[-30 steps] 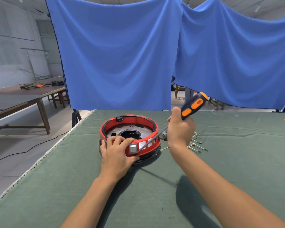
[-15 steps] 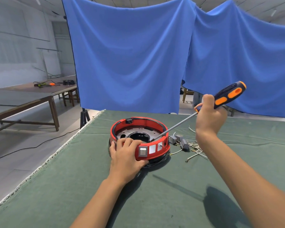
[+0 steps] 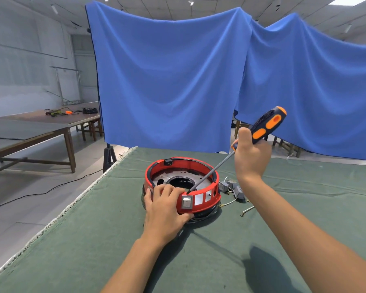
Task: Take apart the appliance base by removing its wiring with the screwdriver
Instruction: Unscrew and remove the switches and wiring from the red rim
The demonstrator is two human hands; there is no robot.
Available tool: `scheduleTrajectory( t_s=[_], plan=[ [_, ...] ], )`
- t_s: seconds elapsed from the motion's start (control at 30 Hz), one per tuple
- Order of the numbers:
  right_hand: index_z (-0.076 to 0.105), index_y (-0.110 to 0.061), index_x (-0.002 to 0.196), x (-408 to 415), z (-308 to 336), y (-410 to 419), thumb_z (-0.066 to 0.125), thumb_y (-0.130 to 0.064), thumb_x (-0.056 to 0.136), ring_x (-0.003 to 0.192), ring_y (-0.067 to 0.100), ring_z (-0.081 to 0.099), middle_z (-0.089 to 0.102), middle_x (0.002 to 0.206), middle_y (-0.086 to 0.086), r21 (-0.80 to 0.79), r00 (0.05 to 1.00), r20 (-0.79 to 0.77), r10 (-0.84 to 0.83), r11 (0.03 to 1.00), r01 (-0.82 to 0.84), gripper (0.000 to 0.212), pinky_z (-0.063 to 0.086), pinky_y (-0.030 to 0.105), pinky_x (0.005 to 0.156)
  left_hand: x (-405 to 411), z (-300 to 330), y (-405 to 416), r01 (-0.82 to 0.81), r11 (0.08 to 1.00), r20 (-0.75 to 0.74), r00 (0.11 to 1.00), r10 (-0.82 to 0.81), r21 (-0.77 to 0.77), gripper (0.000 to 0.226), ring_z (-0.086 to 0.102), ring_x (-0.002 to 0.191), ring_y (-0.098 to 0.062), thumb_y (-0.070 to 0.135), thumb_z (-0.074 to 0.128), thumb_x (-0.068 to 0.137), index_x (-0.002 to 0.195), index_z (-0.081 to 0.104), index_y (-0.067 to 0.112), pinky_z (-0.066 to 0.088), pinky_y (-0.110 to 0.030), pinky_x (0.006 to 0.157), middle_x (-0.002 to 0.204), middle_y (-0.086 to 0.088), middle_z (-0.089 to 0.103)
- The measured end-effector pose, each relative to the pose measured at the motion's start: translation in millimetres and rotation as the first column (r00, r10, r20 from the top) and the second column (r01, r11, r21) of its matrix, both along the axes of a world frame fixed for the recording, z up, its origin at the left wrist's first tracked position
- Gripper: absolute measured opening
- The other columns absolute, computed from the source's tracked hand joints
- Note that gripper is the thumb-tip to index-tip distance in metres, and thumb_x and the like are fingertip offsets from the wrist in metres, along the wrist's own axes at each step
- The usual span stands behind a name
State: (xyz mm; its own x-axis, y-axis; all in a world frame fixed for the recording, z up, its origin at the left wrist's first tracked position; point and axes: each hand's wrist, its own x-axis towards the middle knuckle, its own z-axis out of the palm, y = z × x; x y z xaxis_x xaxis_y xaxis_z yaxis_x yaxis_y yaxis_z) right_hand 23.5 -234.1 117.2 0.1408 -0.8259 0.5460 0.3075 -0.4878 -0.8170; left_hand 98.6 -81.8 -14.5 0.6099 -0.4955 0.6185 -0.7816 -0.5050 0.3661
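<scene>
While the left hand (image 3: 165,210) grips the near rim of the red appliance base (image 3: 182,182) on the green-covered table (image 3: 93,240), the right hand (image 3: 250,157), fist closed round the screwdriver (image 3: 262,129), has swung its handle up and rightward within the last second, bringing the tip inside the rim behind the rocker switch (image 3: 187,201): prying has probably begun. Detached wiring (image 3: 232,188) lies just right of the base. No legible writing.

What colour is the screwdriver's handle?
Dark navy with orange inserts, on the screwdriver; head view shows it.
</scene>
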Motion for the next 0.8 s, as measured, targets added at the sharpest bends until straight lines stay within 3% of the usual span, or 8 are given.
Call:
scheduleTrajectory(
  t_s=[0.07,0.17,0.43,0.6,0.8],
  plan=[
    [0.050,-0.015,0.051,0.8,0.4,1.1,0.048,-0.038,0.072,0.039,0.001,0.047,0.052,0.038,-0.012,-0.005,1.000,-0.010,-0.002,1.000,0.002,0.032,0.035,0.015,0.040,0.2,-0.3,0.1,-0.001,1.000,-0.005,1.000,0.001,0.001,0.057,0.030,0.121,-0.011,0.048,0.073,0.068,0.120,0.054,0.034,0.012,-0.047,0.112,0.117,0.015,0.050],
    [0.054,-0.010,0.056,3.7,2.4,5.4,0.047,-0.038,0.073,0.042,0.003,0.048,0.052,0.040,-0.009,-0.026,0.999,-0.041,0.008,1.000,-0.009,0.034,0.039,0.021,0.046,0.1,-0.6,0.2,-0.001,1.000,-0.008,1.000,0.001,0.003,0.057,0.030,0.121,-0.012,0.048,0.073,0.069,0.120,0.054,0.032,0.011,-0.047,0.112,0.117,0.014,0.050],
    [0.046,-0.015,0.050,7.2,8.5,14.1,0.049,-0.037,0.074,0.043,0.006,0.046,0.050,0.039,-0.010,-0.108,0.998,-0.034,0.048,0.993,-0.051,0.032,0.037,0.017,0.043,0.2,0.5,0.0,0.002,1.000,-0.013,1.000,-0.002,-0.007,0.057,0.029,0.121,-0.011,0.048,0.072,0.069,0.120,0.053,0.032,0.010,-0.046,0.112,0.117,0.014,0.050],
    [0.040,-0.023,0.047,7.1,10.7,15.5,0.050,-0.034,0.074,0.044,0.008,0.045,0.047,0.038,-0.011,-0.128,0.997,-0.047,0.056,0.990,-0.062,0.031,0.043,0.029,0.054,-0.5,1.0,0.0,0.001,1.000,-0.015,1.000,-0.001,-0.007,0.057,0.029,0.121,-0.010,0.048,0.072,0.069,0.121,0.053,0.033,0.009,-0.047,0.112,0.117,0.015,0.050],
    [0.039,-0.021,0.045,12.9,18.9,20.5,0.048,-0.039,0.071,0.047,0.013,0.048,0.048,0.039,-0.009,-0.168,0.991,-0.131,0.039,0.984,-0.061,0.033,0.037,0.027,0.050,0.1,0.4,-0.8,-0.006,1.000,-0.015,1.000,0.006,-0.001,0.058,0.029,0.121,-0.011,0.048,0.072,0.069,0.121,0.053,0.031,0.009,-0.046,0.112,0.117,0.015,0.051]
  ],
)
